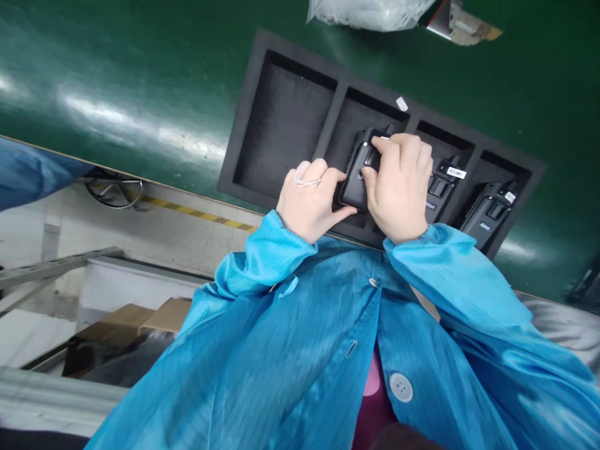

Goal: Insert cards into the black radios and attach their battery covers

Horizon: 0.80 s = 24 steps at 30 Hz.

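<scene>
A black walkie-talkie (355, 186) lies back side up in the second compartment from the left of a black foam tray (243, 125). My left hand (307, 203), with a pale band round a finger, pinches its lower left edge between thumb and index finger. My right hand (400, 190) grips its upper right part, fingertips by a white label near the top and thumb on the back. The right hand hides much of that side. Another walkie-talkie (435, 192), with a white barcode label, rests in the third compartment, and one more (486, 220) in the fourth.
A small white sticker (402, 104) is on the tray's far rim. Beyond it on the green table (154, 69) are a clear plastic bag (370, 14) and a metal-and-tan object (462, 25). Cardboard boxes (164, 315) stand below at left. A dark object (585, 287) shows at far right.
</scene>
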Motion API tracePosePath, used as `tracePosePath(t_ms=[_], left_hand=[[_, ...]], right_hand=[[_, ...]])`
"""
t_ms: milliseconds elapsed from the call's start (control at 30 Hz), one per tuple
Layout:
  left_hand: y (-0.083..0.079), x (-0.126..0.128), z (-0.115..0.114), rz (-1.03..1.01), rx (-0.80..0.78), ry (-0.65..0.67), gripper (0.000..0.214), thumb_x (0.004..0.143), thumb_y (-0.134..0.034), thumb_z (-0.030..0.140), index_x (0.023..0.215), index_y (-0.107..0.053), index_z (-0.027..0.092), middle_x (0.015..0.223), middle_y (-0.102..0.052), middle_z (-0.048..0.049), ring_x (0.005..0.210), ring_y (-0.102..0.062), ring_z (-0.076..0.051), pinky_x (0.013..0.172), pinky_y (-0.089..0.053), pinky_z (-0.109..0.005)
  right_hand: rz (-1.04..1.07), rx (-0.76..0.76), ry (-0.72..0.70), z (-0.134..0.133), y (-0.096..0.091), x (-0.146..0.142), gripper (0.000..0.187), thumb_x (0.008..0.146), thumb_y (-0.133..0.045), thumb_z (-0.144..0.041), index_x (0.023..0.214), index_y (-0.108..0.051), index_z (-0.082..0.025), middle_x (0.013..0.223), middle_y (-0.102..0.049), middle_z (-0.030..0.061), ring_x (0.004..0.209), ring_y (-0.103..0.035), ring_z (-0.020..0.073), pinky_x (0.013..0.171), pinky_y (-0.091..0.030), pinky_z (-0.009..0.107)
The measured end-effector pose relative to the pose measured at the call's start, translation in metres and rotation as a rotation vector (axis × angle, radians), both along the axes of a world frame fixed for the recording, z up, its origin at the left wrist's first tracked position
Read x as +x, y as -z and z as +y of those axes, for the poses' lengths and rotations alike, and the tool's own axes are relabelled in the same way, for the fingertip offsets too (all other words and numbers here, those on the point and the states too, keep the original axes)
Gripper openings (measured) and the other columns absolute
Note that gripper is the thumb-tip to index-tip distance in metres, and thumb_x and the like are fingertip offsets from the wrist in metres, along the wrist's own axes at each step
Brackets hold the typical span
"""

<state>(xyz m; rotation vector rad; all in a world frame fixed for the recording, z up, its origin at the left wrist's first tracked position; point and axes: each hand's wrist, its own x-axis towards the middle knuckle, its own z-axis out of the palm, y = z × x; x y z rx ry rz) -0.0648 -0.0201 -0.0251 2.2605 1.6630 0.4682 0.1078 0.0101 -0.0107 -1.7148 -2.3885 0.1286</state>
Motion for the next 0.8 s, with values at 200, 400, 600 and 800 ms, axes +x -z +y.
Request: tracePosePath(t_ms=[200,400,600,800], left_hand=[[-0.002,0.000,0.000,-0.007,0.008,0.010,0.055,0.075,-0.073,0.057,0.112,-0.061,0.017,0.103,-0.059,-0.0075,0.096,-0.054,-0.026,0.083,-0.040,-0.038],[-0.003,0.000,-0.001,0.007,0.014,0.008,0.055,0.076,-0.073,0.057,0.112,-0.062,0.017,0.101,-0.059,-0.0074,0.094,-0.054,-0.026,0.078,-0.039,-0.037],[-0.003,-0.002,-0.001,-0.041,0.000,0.002,0.057,0.075,-0.072,0.060,0.111,-0.062,0.017,0.099,-0.059,-0.0079,0.093,-0.054,-0.026,0.082,-0.040,-0.037],[-0.017,0.014,0.002,-0.132,0.118,0.042,0.024,0.090,-0.059,0.041,0.092,-0.059,0.017,0.090,-0.058,-0.0053,0.084,-0.053,-0.021,0.081,-0.042,-0.034]], right_hand=[[-0.017,0.055,0.018,-0.005,0.005,-0.001,0.039,0.098,-0.044,-0.037,0.128,-0.051,-0.011,0.127,-0.046,0.0168,0.114,-0.046,0.0297,0.098,-0.041,0.049],[-0.139,0.114,0.014,-0.006,0.001,-0.003,0.034,0.100,-0.036,-0.029,0.121,-0.058,-0.014,0.114,-0.055,0.0128,0.116,-0.046,0.0280,0.107,-0.034,0.051],[-0.108,0.097,0.023,-0.008,0.004,-0.002,0.035,0.102,-0.032,-0.029,0.121,-0.060,-0.017,0.109,-0.058,0.0103,0.112,-0.048,0.0249,0.107,-0.034,0.049],[-0.063,0.113,-0.001,-0.003,-0.001,-0.002,0.027,0.098,-0.041,-0.023,0.115,-0.062,-0.020,0.112,-0.060,0.0054,0.116,-0.046,0.0246,0.112,-0.030,0.051]])
